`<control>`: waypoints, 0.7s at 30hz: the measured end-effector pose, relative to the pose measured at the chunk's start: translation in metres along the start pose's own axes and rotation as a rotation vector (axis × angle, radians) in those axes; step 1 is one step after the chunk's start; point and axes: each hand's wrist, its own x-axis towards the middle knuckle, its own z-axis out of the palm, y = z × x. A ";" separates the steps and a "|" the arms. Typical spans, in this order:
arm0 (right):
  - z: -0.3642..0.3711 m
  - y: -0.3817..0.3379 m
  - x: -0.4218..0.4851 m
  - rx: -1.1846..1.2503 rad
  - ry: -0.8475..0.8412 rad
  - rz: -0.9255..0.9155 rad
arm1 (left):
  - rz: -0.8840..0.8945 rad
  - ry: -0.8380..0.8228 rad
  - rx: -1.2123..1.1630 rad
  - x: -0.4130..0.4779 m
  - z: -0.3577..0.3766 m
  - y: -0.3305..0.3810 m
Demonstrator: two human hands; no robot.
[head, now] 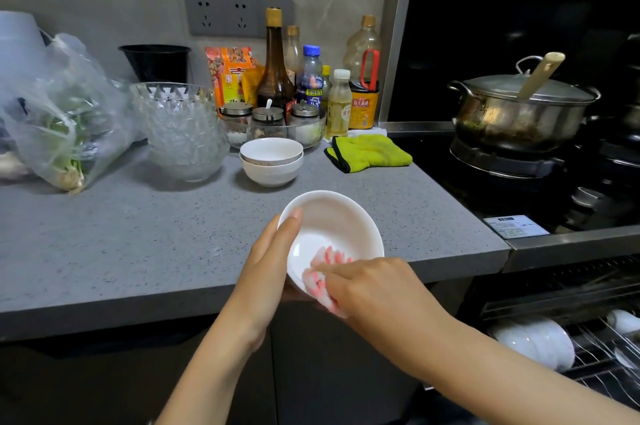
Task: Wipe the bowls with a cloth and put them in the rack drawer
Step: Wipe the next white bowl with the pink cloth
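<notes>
Left hand [268, 260] holds bowl [334, 234]; right hand [372, 286] apparently presses cloth [323, 270] inside.

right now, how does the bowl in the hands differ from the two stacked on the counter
The held bowl is tilted in the left hand, with the right hand pressing a pink cloth inside; the stacked bowls sit upright and untouched on the counter. All are white.

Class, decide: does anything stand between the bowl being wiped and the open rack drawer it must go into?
Nothing visible does. The white bowl is held at the counter edge; the rack drawer stands open lower right, with only the person's own right arm between.
</notes>
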 end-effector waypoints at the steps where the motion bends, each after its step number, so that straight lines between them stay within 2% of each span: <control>1: -0.002 0.001 -0.001 0.026 0.031 -0.006 | -0.027 -0.034 0.013 0.000 -0.001 0.002; 5: -0.012 0.012 0.001 0.207 0.030 0.011 | -0.108 -0.120 0.022 0.006 -0.006 0.005; 6: -0.016 0.014 0.001 0.310 0.036 0.093 | -0.120 -0.133 -0.009 0.009 -0.007 0.004; 9: -0.035 0.019 0.008 0.965 -0.032 0.425 | -0.173 -0.161 -0.219 0.016 -0.005 -0.002; 11: -0.051 0.022 0.016 1.346 -0.021 0.516 | -0.178 -0.177 -0.349 0.017 0.001 -0.002; 13: -0.060 0.019 0.024 1.579 0.028 0.568 | -0.122 -0.217 -0.449 0.016 0.011 -0.002; 16: -0.055 0.017 0.027 1.731 0.092 0.628 | -0.064 -0.220 -0.604 0.011 0.022 0.002; 19: -0.049 0.015 0.026 1.827 0.116 0.704 | -0.058 -0.126 -0.759 0.012 0.026 0.001; 21: -0.047 0.016 0.025 1.858 0.115 0.746 | -0.025 -0.051 -0.755 0.013 0.026 0.001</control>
